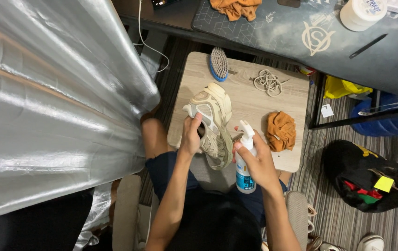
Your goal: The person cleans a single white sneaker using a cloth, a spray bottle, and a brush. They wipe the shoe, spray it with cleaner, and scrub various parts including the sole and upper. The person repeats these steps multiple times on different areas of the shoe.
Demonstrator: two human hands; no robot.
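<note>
While left hand [190, 135] grips one sneaker [212, 124], right hand [258, 162] clasps one spray bottle [244, 160], seemingly firmly.

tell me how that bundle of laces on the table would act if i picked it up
The laces lie in a loose tangle of thin cord, so they would probably go floppy and dangle, likely partly uncoiling. They look very light for their spread. Pushed across the table, they would likely slide and bunch rather than roll.
</note>
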